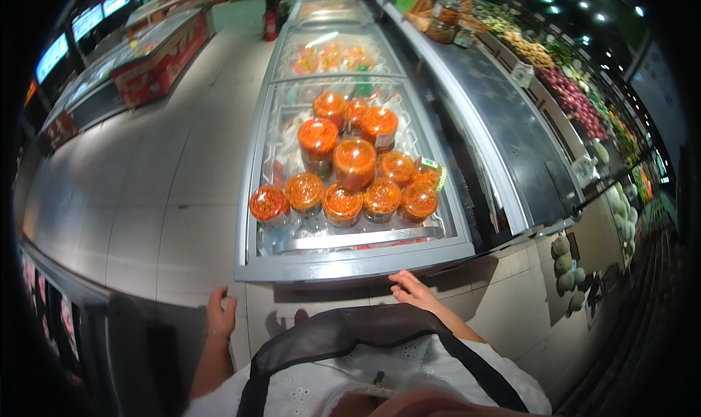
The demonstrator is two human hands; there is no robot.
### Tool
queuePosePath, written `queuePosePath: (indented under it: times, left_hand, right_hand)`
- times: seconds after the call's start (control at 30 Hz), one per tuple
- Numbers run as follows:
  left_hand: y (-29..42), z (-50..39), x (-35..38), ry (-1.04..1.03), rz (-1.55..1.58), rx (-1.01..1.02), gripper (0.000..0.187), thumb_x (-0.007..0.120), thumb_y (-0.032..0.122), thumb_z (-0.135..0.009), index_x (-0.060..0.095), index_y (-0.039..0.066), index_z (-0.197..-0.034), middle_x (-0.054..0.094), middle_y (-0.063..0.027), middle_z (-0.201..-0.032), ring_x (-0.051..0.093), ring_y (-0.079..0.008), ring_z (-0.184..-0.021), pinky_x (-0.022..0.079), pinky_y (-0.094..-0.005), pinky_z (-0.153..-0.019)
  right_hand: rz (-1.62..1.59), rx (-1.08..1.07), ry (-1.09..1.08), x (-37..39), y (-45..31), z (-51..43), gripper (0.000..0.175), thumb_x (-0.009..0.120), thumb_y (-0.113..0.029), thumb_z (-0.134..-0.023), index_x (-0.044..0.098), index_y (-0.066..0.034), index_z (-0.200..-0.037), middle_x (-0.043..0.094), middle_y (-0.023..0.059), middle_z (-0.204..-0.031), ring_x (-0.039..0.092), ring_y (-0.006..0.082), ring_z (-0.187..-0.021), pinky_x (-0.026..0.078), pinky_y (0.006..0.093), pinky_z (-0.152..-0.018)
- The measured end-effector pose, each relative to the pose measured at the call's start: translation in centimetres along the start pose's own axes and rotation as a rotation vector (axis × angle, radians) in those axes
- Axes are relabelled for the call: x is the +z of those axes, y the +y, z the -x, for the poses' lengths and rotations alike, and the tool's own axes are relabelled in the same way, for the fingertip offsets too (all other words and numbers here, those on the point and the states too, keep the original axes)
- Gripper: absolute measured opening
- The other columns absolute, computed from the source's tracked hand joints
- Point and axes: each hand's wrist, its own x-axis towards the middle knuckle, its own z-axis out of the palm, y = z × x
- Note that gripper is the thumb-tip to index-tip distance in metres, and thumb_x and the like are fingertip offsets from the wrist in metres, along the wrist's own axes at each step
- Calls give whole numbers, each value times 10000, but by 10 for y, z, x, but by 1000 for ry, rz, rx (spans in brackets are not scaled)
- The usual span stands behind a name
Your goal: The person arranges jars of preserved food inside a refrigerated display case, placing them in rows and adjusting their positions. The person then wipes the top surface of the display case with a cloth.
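My left hand (pixel 221 312) hangs beside the near left corner of a chest freezer (pixel 350 266), with its thumb apart from loosely curved fingers and nothing in it. Close to the freezer's near edge, my right hand (pixel 412 290) is also without anything, fingers slightly bent; I cannot tell whether it touches the edge. Several clear jars of orange-red food stand on the glass lid. One jar (pixel 355 162) sits raised in the middle, and another jar (pixel 269 203) is at the near left. A jar on its side (pixel 429 171) shows a label and a green ridged cap.
A metal lid handle (pixel 361 239) runs along the near end. To the right is a dark counter (pixel 493 99), with red onions (pixel 575 99) and other produce beyond. Tiled floor (pixel 191 159) lies left, near another freezer with a red side (pixel 159 69). A fire extinguisher (pixel 270 25) stands behind.
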Motion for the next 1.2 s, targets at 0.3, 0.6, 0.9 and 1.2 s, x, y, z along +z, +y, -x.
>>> queuePosePath:
  times: [0.3, 0.6, 0.9, 1.2]
  left_hand:
    - [-100, -24, -93, -230, -110, 17, 465, 766, 272, -844, 663, 24, -1225, 673, -178, -1180, 650, -328, -1107, 528, -434, -951]
    - [-197, -20, -245, -26, -100, -311, 466, 763, 279, -861, 672, 18, -1235, 690, -188, -1162, 670, -325, -1072, 542, -439, -920]
    - [-234, -133, -269, -320, -216, -299, 481, 767, 282, -856, 672, 6, -1237, 697, -196, -1159, 682, -295, -1059, 543, -394, -917]
    - [-278, -337, -340, -374, -416, -425, 481, 761, 302, -884, 665, 1, -1246, 724, -183, -1104, 709, -274, -1002, 566, -376, -867]
  right_hand:
    - [206, -146, -261, 135, -33, -126, 428, 594, -282, -1025, 522, -8, -1346, 479, 130, -1220, 562, 234, -1111, 430, 328, -1005]
    - [131, -175, -431, 289, -124, -283, 402, 606, -175, -985, 515, 8, -1331, 486, 154, -1243, 592, 289, -1115, 475, 373, -985]
    - [33, -12, -236, 322, -110, -411, 435, 577, -240, -1007, 511, -3, -1366, 485, 140, -1236, 554, 282, -1168, 470, 379, -972]
    - [-16, -121, -161, 364, -87, -573, 437, 632, -252, -980, 541, -24, -1342, 490, 155, -1222, 590, 270, -1008, 481, 362, -908]
